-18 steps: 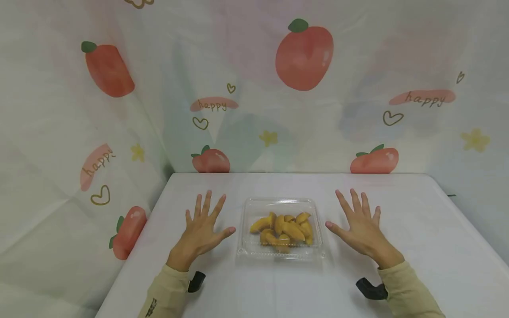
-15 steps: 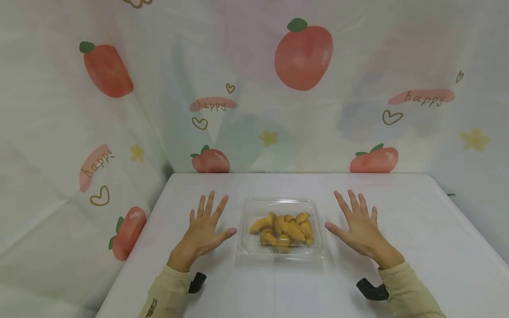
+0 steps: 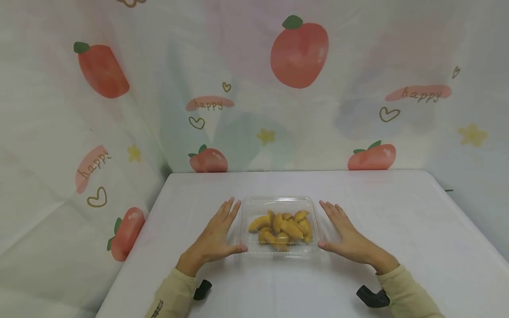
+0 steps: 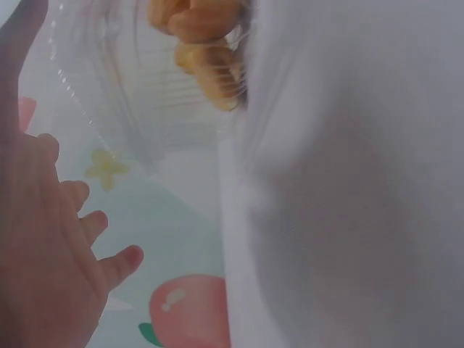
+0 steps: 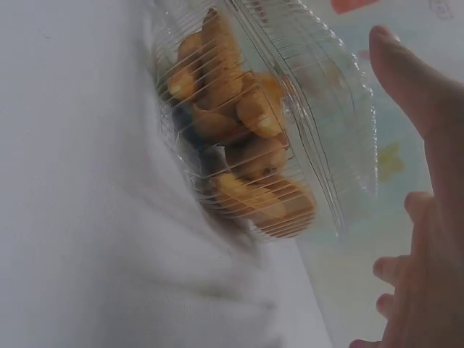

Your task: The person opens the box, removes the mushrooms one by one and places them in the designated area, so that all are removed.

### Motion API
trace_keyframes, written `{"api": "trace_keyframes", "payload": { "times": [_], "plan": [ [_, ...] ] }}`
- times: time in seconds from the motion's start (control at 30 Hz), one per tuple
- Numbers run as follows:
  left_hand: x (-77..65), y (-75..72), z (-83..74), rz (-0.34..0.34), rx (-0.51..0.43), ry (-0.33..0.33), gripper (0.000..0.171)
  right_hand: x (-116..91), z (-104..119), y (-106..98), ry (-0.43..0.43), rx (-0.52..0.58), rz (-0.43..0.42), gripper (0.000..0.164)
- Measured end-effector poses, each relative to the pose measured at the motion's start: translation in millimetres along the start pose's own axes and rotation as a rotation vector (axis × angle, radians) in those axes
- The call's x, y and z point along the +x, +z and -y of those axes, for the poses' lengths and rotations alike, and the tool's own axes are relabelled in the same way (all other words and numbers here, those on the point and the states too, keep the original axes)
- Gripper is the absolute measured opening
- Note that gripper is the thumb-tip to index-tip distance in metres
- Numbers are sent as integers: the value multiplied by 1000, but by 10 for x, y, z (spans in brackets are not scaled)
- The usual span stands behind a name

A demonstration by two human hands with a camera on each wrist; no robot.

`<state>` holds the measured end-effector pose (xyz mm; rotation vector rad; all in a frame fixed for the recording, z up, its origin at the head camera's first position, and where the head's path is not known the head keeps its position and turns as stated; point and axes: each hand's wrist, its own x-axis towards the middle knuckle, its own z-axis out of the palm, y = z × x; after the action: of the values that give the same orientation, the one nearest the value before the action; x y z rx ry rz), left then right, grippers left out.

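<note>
A clear plastic clamshell box (image 3: 254, 204), its lid down, lies on the white table. Inside it are several curved yellow-brown pieces (image 3: 292, 229); their kind cannot be told. My left hand (image 3: 212, 236) is at the box's left side, fingers straight and thumb by the near left corner. Opposite, my right hand (image 3: 350, 240) extends straight fingers along the right side, its thumb by the near right corner. Whether either thumb touches the box cannot be told from the head view. The right wrist view shows the box's ridged wall (image 5: 239, 163), with a gap between it and the visible fingers.
The white table (image 3: 274, 287) stretches around the box on all sides. Behind and to the left hangs a pale cloth (image 3: 246, 53) printed with red fruit, hearts and flowers. A black wrist mount (image 3: 203, 290) sticks out by the left sleeve, another mount (image 3: 373, 297) by the right.
Both hands have moved inward to the box's sides, and their spread fingers have drawn together. The box stays in place; the view has shifted slightly.
</note>
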<state>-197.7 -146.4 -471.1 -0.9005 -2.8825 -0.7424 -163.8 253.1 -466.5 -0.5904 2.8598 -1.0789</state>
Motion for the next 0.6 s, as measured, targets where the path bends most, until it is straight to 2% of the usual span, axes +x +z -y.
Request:
{"api": "trace_keyframes", "payload": {
  "times": [0.2, 0.37, 0.47, 0.6],
  "plan": [
    [4, 133, -33, 71, -36, 6, 137, -24, 0, 37, -7, 45, 89, 128],
    [14, 181, -26, 82, -78, -6, 140, -15, -39, 73, -34, 82, 129, 138],
    [14, 194, -7, 83, -117, -29, 136, 2, -56, 95, -42, 92, 128, 134],
    [8, 216, 13, 95, -206, -77, 127, 10, -76, 117, -27, 58, 106, 116]
  ]
}}
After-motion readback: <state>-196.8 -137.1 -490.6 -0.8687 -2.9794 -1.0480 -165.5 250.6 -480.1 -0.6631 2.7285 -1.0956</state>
